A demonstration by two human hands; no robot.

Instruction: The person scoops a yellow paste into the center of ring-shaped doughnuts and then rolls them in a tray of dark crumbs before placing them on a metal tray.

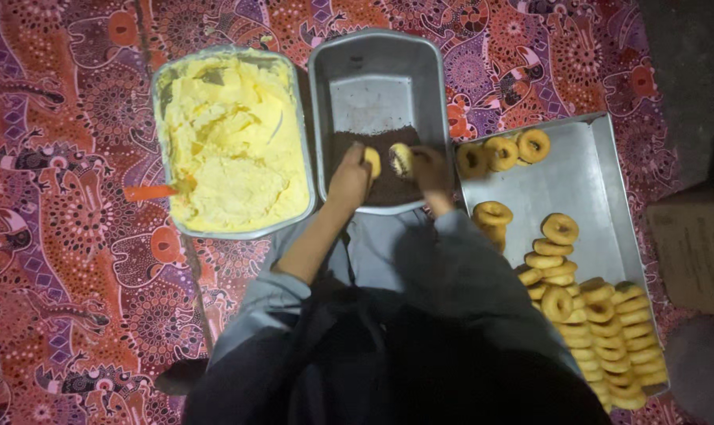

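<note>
Left hand [349, 177] grips a yellow piece [372, 161]; right hand [429, 167] pinches a ring [401, 160], both over dark crumbs [384, 189] at the pan's [432, 86] near edge; cream tub [229, 142] sits left, doughnut tray [577, 173] right.

A home food-making spot is suggested, set up on the floor. A patterned red cloth [58, 236] is spread out, on which metal pans of yellow cream [231, 142] and a tray [585, 189] of ring doughnuts [609, 338] are laid.

Single head camera, worn by person, aimed steeply down from above. Near range: own arms fill lower centre; patterned cloth [50, 236] spans frame. No second view, no overlap.
</note>
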